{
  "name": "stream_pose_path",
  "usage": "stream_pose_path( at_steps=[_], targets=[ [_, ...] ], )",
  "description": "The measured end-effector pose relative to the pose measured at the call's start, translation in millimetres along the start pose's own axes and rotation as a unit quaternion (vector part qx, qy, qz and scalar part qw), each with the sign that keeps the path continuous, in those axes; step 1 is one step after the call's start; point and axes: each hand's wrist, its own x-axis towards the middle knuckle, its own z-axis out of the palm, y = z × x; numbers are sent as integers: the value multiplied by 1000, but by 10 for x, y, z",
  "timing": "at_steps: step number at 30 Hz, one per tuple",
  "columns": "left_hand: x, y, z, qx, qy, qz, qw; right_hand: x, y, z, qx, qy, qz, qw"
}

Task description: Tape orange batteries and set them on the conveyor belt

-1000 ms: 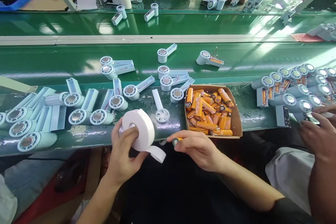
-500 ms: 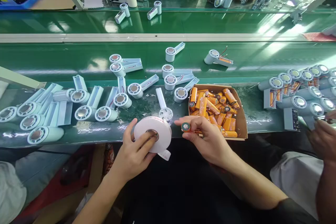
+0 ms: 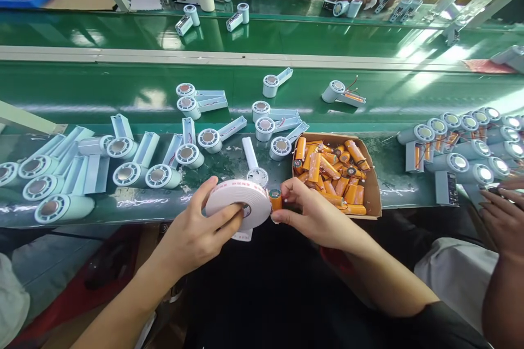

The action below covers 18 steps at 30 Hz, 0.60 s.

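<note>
Scuffed bench (image 3: 391, 174) backs hands (image 3: 204, 229) (image 3: 313, 215) holding tape (image 3: 245, 191) and cylinder (image 3: 276, 200)

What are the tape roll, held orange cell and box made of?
Tape roll: matte white paper or film, by the flexible loose tail.
Orange cell: probably smooth plastic wrap, by its even colour; core hidden.
Box: likely cardboard, matte brown, by its thin plain walls.

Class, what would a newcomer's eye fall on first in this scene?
Probably the box heaped with bright orange cylinders, just beyond the right hand. Next, the white roll of tape in the left hand, beside the single cylinder in the right. Pale blue fan-like units crowd the bench on both sides.
</note>
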Motion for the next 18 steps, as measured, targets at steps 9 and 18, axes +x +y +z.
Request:
stream_pose_path(
  at_steps=[9,18],
  targets=[
    [203,354,97,14,126,-178,976,160,203,555,324,220,-86,916],
    [-843,212,285,46,50,-252,965,-44,-208,-1054,57,478,-270,834]
  ],
)
